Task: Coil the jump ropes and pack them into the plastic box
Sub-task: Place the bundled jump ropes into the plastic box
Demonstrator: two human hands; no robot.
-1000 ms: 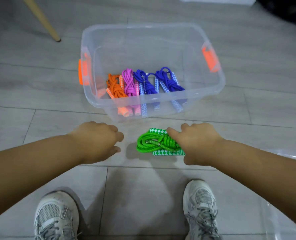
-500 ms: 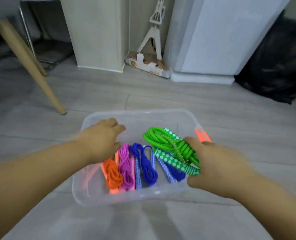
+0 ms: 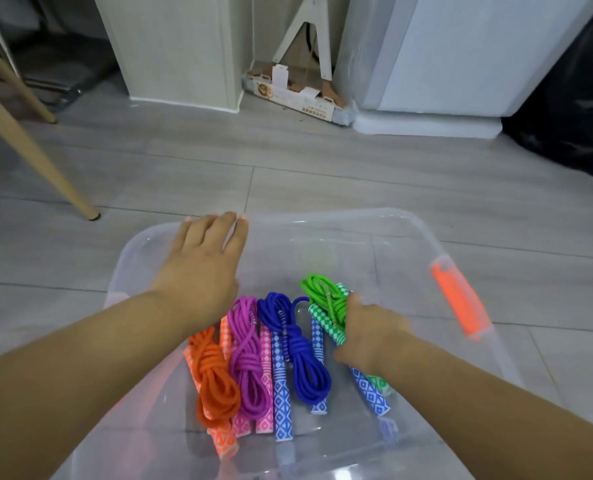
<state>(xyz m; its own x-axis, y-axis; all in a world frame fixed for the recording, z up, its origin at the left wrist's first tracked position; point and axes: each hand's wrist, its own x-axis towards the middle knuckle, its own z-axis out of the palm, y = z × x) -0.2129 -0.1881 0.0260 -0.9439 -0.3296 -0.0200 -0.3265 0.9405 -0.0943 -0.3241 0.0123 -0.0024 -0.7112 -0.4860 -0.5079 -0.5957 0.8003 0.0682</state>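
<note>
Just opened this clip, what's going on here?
A person is packing coiled jump ropes into a clear plastic box on the floor. The right hand holds a coiled green jump rope down inside the box, beside an orange rope, a pink rope and a blue rope lying in a row. The left hand is stretched out flat, fingertips at the far rim. Whether the green rope has touched down is unclear.
</note>
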